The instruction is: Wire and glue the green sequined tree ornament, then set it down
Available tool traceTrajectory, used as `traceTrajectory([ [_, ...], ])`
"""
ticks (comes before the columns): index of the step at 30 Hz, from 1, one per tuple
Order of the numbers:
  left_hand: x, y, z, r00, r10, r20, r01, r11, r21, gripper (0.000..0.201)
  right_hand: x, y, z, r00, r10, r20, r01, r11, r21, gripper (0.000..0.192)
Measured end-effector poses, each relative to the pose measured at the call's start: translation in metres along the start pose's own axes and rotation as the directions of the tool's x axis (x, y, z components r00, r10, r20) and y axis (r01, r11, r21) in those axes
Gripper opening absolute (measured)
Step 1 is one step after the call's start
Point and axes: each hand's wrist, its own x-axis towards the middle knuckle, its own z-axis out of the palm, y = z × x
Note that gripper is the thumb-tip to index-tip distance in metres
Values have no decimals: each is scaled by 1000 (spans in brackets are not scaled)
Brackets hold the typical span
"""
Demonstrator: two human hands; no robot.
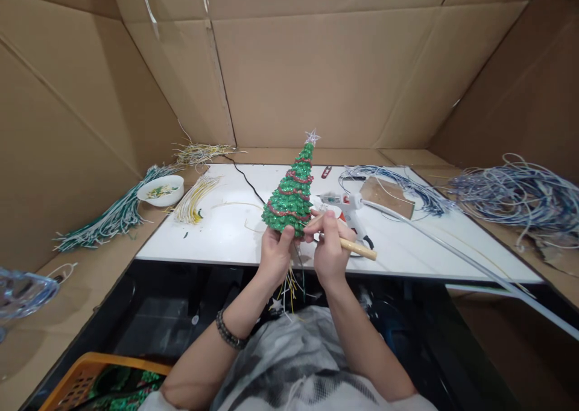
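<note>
A small green Christmas tree [292, 197] with red garlands and a clear star on top tilts slightly to the right above the table's front edge. My left hand [275, 251] grips it at the base. Yellow, white and green wires [290, 287] hang down below the tree. In my right hand [332, 245] is a tool with a light wooden handle [362, 249], its front end at the lower right side of the tree. The tool's tip is too small to make out, so I cannot tell its kind.
Behind my right hand a glue gun [346, 201] lies by a brown block [386, 197]. Blue and white wires [520, 194] heap at right. At left are a white bowl [161, 191], yellow wires [195, 199] and green-white wires [113, 212]. An orange basket [85, 363] stands lower left. Cardboard walls [316, 79] surround the table.
</note>
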Motion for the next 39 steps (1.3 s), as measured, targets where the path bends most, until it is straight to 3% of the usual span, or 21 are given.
traceTrajectory([
  [13,0,5,4,997,-62,-55,57,995,-82,57,-3,3,0,998,-52,-19,52,999,0,53],
  [23,1,8,5,995,-98,5,98,988,-118,53,-5,4,2,991,-136,-22,133,986,-103,53],
  [28,0,8,3,988,-145,-48,139,983,-119,53,-5,5,3,991,-130,-10,128,986,-108,53],
  [30,0,10,3,990,-133,-52,127,986,-106,50,-5,4,2,993,-119,-9,118,991,-65,51],
  [35,-1,18,1,998,-33,-47,32,999,-17,42,-3,-10,-1,997,-76,-29,81,971,227,45],
  [39,-5,24,-4,994,105,-33,-99,984,146,35,5,-22,-1,991,-63,-120,87,974,210,39],
])
